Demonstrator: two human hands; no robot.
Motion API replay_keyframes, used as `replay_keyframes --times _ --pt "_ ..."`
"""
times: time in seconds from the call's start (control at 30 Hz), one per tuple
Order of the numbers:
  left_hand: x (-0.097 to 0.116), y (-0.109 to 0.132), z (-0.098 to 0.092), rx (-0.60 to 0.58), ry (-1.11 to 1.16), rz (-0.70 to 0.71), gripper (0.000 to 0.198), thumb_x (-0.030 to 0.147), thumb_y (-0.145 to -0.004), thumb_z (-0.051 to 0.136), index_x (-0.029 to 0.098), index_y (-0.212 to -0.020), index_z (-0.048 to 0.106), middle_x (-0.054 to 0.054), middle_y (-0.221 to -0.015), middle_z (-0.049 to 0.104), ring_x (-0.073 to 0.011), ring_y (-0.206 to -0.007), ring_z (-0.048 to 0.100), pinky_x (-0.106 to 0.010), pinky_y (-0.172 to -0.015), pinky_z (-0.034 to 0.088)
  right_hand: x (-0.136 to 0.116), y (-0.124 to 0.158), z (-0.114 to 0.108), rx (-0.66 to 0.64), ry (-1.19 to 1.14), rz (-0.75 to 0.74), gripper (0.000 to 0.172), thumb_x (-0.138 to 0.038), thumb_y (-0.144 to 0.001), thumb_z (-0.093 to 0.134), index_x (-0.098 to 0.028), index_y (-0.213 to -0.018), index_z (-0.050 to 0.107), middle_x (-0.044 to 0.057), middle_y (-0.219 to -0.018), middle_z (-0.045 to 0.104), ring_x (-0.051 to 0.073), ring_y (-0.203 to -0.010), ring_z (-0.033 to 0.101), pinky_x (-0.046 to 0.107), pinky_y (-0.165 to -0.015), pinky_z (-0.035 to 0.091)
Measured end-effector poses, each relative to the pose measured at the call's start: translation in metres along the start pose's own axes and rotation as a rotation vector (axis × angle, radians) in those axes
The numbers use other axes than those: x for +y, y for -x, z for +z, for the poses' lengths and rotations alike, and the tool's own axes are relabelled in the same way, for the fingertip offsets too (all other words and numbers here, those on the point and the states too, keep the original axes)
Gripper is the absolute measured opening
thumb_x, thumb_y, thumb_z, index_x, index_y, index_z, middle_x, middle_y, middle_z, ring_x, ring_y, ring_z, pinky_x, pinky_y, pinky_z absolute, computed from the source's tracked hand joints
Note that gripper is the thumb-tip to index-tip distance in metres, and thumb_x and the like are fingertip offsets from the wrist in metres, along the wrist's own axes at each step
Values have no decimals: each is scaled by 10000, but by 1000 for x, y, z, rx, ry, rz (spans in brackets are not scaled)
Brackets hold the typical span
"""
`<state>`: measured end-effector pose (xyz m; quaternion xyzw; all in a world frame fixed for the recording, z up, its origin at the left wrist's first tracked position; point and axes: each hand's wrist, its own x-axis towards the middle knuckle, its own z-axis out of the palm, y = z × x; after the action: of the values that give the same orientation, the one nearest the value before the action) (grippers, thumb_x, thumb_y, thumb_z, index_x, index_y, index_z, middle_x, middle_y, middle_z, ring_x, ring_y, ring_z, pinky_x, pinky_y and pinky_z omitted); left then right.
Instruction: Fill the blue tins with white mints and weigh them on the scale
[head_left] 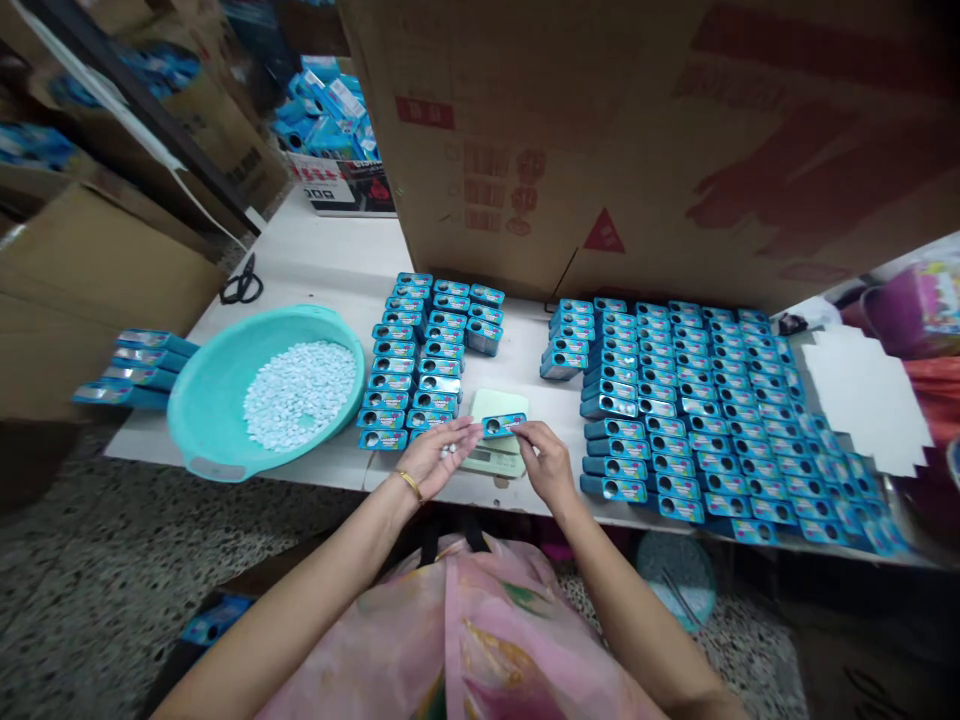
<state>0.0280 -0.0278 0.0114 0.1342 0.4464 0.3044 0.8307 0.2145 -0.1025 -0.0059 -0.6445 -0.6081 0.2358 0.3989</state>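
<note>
Tablets (448, 451) lay in our cupped left hand (433, 460); our right hand (547, 465) pinched the tin (504, 425) over the scale (491, 404), best held level, we judged.

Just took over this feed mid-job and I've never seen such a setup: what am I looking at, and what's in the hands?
No machine here: a person's two bare hands, filmed by one camera on their head, looking down. On the table lie rows of blue tins, a basin of white pellets, scissors and a small scale. The left hand cups a few pellets; the right hand pinches one tin above the scale. A carton stands behind.
</note>
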Motion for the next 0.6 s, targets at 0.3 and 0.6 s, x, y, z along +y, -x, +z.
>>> replay_keyframes --times 0.3,0.6 --pt "-44 48 -40 -95 15 -205 284 -24 -647 516 78 -895 610 -96 -856 635 -159 -793 590 -246 -738 463 -56 44 44 -432 114 -172 275 -198 -792 492 -218 -1065 519 59 -961 563 176 -903 501 306 -773 431" --pt "-50 65 -51 -199 73 -284 374 -18 -649 496 115 -986 589 -80 -920 627 -182 -874 578 -296 -830 411 -53 60 62 -574 225 -245 82 -179 -802 470 -167 -836 543 43 -831 531 158 -769 481 268 -689 429"
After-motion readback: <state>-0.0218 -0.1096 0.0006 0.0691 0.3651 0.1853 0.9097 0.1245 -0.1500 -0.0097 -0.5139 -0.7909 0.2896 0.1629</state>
